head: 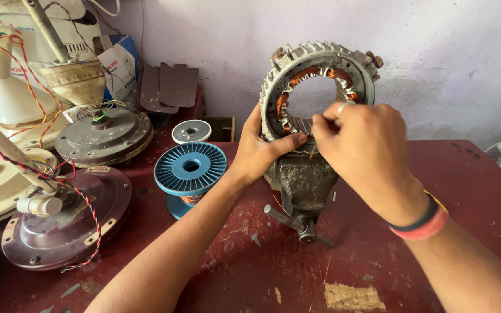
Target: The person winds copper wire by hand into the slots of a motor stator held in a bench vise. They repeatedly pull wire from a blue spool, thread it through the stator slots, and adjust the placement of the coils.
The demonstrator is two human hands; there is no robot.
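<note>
Both hands' fingers [320, 124] pinch at the stator [318, 87]; blue-white box [117, 61] far left.

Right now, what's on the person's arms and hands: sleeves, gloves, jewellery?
Both forearms are bare, with no sleeves in view, and neither hand is gloved. The right hand wears a silver-coloured ring on one finger; its wrist carries stacked bands, a black one, an orange-red one and a thin yellow edge. The left hand wears nothing visible.
</note>
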